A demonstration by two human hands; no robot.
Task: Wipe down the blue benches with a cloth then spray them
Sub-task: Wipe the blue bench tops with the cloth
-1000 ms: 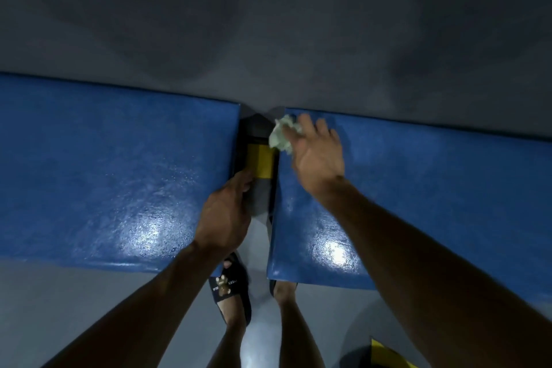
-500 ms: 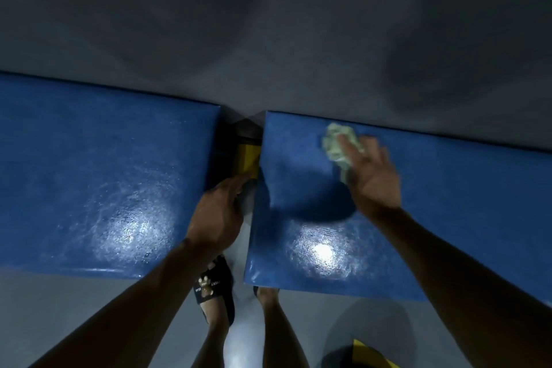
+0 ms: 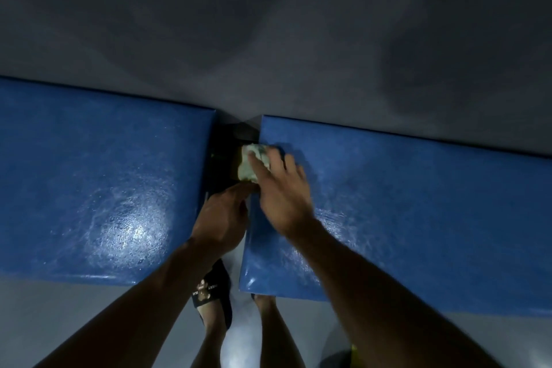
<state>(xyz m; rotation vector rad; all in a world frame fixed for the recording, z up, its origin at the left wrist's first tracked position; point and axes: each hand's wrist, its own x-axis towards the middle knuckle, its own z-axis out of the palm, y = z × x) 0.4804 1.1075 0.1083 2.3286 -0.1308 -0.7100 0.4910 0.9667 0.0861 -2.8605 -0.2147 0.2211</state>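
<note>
Two glossy blue benches stand side by side against a grey wall, the left bench (image 3: 89, 173) and the right bench (image 3: 418, 218), with a narrow gap between them. My right hand (image 3: 283, 194) holds a crumpled pale cloth (image 3: 248, 167) at the far left edge of the right bench, and the wad pokes out over the gap. My left hand (image 3: 221, 218) sits in the gap, fingers curled down around a dark bottle (image 3: 221, 158). The cloth hides most of the bottle's yellow label.
The grey wall (image 3: 268, 24) rises right behind the benches. My feet stand on the grey floor below the gap, one in a black sandal (image 3: 213, 293). A small yellow item (image 3: 354, 355) shows at the bottom edge.
My right hand swept the cloth out to the right across the right bench, then back left to its edge by the gap. My left hand stayed in the gap.
</note>
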